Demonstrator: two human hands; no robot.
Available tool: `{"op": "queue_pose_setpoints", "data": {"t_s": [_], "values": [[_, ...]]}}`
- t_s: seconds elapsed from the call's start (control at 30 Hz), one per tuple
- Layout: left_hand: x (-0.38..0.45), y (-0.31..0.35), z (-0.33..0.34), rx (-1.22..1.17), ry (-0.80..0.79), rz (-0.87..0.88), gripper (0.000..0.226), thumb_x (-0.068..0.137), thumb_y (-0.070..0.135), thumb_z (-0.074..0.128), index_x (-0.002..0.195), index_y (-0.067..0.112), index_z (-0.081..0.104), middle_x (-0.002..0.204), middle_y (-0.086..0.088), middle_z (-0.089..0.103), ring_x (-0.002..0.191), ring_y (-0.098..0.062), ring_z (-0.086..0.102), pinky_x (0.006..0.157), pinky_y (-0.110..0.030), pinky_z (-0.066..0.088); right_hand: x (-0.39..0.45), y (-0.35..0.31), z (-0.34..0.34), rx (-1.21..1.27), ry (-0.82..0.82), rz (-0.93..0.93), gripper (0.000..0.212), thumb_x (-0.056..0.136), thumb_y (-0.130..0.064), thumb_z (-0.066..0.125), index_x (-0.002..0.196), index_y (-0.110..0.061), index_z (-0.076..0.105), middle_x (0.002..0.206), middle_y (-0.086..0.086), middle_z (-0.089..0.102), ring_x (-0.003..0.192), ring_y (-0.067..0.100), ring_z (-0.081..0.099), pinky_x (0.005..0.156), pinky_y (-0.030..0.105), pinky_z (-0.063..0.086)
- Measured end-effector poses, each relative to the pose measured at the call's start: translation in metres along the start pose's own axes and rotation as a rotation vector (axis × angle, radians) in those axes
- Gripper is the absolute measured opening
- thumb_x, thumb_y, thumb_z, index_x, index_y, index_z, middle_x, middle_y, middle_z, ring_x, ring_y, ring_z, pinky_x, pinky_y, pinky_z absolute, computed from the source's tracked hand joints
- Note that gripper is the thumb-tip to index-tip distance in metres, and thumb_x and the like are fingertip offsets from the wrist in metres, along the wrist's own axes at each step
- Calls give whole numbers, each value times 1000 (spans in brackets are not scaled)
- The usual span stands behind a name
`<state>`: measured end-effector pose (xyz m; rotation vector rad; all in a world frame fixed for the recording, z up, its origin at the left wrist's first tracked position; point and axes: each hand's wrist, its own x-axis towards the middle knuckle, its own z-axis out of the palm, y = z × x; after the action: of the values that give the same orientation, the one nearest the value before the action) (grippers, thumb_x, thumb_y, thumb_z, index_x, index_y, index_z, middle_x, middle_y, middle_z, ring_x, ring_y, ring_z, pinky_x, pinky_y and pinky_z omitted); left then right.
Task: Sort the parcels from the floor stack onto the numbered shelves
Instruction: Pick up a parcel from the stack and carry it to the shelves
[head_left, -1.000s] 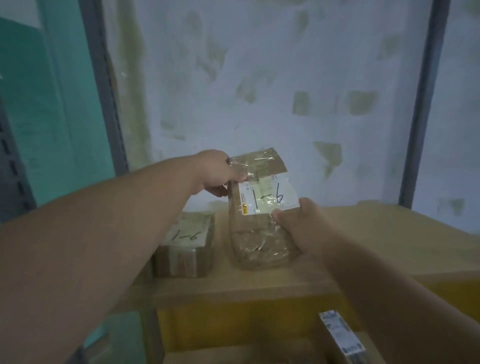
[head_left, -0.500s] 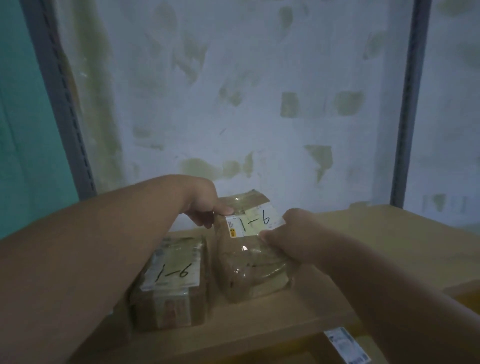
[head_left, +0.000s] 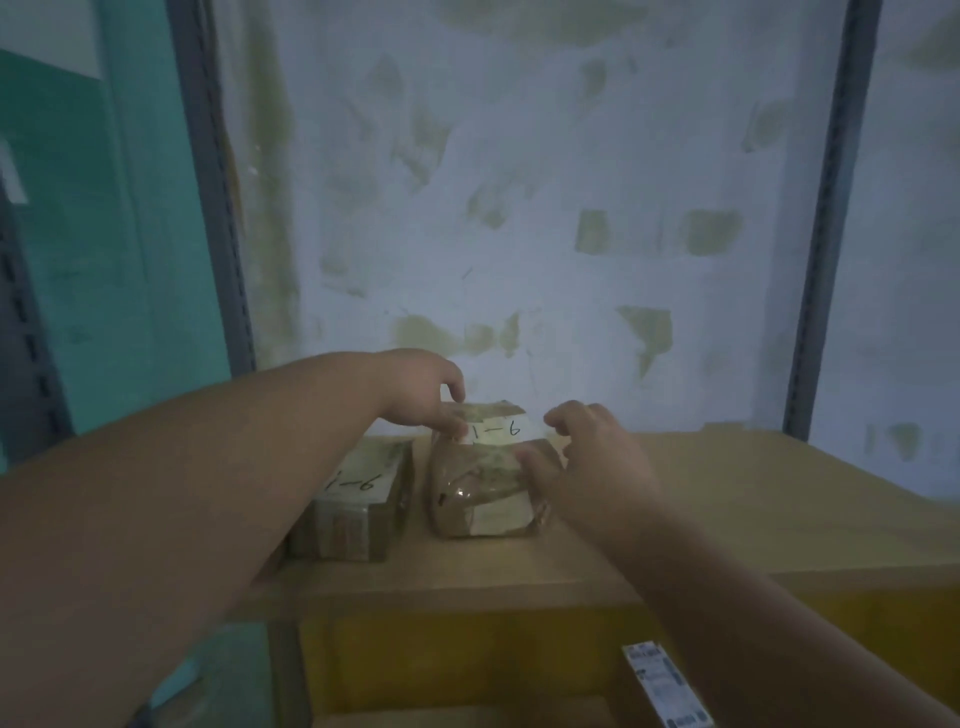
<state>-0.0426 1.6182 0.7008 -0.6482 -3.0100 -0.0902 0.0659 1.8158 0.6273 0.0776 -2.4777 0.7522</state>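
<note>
The taped brown parcel (head_left: 480, 480) marked "1-6" lies on the wooden shelf (head_left: 727, 499), just beside a second parcel (head_left: 353, 501) on its left. The left hand (head_left: 423, 392) touches its far left corner with bent fingers. The right hand (head_left: 587, 457) rests its thumb on top, fingers loosely spread, holding nothing.

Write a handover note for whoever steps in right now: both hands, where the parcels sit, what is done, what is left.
Left hand: fingertips rest on the top left of the taped parcel marked 1-6, no firm grip visible.
Right hand: thumb touches the parcel's right side, fingers loosely curled above it.
The parcel stands on the wooden shelf, beside and apart from a second parcel also marked 1-6.
Done: this parcel is set on the shelf.
Left: let go, then fetch the next one. A labelled parcel shows on the level below; the floor stack is out of view.
</note>
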Motion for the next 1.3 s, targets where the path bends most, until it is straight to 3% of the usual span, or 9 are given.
{"op": "queue_pose_setpoints", "data": {"t_s": [0.2,0.4,0.53,0.73,0.83,0.9,0.97,1.13,1.3], "values": [[-72,14,-5,-107,200,-52,50,81,56,74,124,35,60,109,14,61,92,-5,58,69,-22,42,-32,-10,-21,116,48,-160,42,92,-46,61,128,-27,53,116,-13,48,105,9,55,80,25,47],[-189,-11,-9,-163,354,-157,44,80,56,75,119,39,61,108,17,62,89,-2,61,71,-24,47,-75,-89,-9,299,39,-323,45,91,-48,62,130,-27,52,121,-15,49,112,7,52,91,29,49],[-287,-58,-10,-124,479,-228,45,80,50,77,119,34,63,104,17,63,82,-1,63,74,-29,52,-116,-169,11,459,45,-432,39,89,-44,66,123,-28,54,116,-13,53,101,4,53,85,26,49],[-464,-179,27,-67,533,-468,47,80,51,77,121,32,63,104,15,63,83,-1,63,74,-22,50,-194,-330,102,678,-27,-609,40,86,-43,69,118,-23,58,108,-10,55,91,1,50,79,15,43],[-557,-239,54,-71,526,-631,50,81,52,75,124,34,60,107,15,61,85,1,60,68,-12,42,-238,-411,155,775,-75,-661,39,86,-39,70,117,-18,58,109,-7,56,92,7,54,81,22,44],[-611,-271,69,-80,536,-738,49,82,52,73,125,33,59,108,16,60,86,-2,60,70,-18,45,-263,-460,183,810,-144,-685,40,87,-38,69,118,-16,59,109,-9,52,95,9,55,83,23,42],[-646,-294,83,-95,564,-810,45,84,52,73,122,31,61,107,15,60,88,-6,61,77,-26,50,-277,-497,205,803,-194,-717,41,87,-37,70,119,-15,59,109,-10,49,99,12,56,85,22,39],[-708,-370,122,-65,628,-950,43,85,46,74,121,25,64,112,8,63,91,-6,55,72,-15,37,-299,-584,273,750,-218,-842,46,83,-42,70,120,-16,59,112,-6,51,108,19,54,94,32,42],[-732,-466,169,-123,689,-1112,52,85,48,73,131,30,57,125,7,57,103,-11,57,85,-23,45,-298,-655,375,753,-232,-901,59,81,-55,57,123,-15,57,123,4,55,117,23,50,101,39,41]]}}
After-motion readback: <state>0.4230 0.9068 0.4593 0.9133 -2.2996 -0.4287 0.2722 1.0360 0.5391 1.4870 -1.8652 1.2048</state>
